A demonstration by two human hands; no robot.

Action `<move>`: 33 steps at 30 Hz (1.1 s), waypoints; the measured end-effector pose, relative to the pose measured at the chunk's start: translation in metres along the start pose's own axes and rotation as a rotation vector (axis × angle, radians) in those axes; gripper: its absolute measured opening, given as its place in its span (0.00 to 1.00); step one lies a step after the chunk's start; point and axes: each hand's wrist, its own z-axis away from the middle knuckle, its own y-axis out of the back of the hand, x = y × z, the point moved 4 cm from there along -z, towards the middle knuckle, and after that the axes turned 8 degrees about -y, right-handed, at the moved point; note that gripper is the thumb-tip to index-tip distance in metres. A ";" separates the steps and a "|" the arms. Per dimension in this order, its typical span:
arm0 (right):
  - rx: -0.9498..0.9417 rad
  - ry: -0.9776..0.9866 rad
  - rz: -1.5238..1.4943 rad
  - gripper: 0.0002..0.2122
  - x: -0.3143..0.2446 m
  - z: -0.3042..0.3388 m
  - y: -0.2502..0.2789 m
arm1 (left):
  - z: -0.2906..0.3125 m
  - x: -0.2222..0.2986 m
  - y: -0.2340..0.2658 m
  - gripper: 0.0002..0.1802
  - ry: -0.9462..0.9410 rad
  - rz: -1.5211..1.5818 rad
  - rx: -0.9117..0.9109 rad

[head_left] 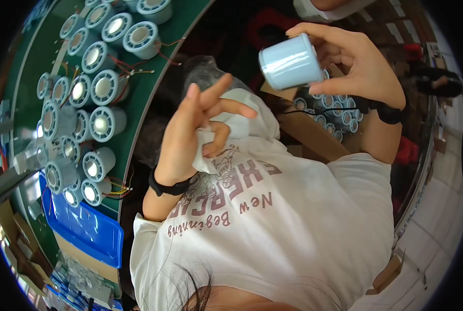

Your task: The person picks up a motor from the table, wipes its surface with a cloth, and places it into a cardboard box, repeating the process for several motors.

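My right hand (353, 62) grips a light-blue cylindrical motor (288, 61), thumb at its lower rim and fingers at its upper rim. The motor is held up on its side, its smooth, shiny wall facing the view. My left hand (190, 129), with a black wristband, is raised beside the table edge. Two of its fingers are stretched out, while the lower fingers curl round a piece of white cloth (206, 151). How far that cloth extends against my white shirt is hard to tell. Several similar motors (106, 88) with slotted ends and thin wires stand on the green table (140, 96).
On the table's near end lies a blue plastic tray (86, 223). Below my right hand, a cardboard box (314, 136) holds several more light-blue motors. Clear plastic wrap (203, 70) lies behind my left hand. Part of another person (335, 8) shows at the top edge.
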 end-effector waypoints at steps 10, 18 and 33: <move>0.263 -0.458 0.382 0.26 0.189 0.100 -0.044 | -0.020 -0.001 0.003 0.30 -0.074 -0.133 0.021; 0.207 -0.426 0.436 0.30 0.262 0.053 -0.126 | -0.025 -0.005 0.002 0.30 -0.089 -0.232 0.048; 0.633 0.157 0.043 0.11 -0.004 -0.033 -0.038 | 0.007 0.026 0.033 0.19 -0.287 -0.170 0.079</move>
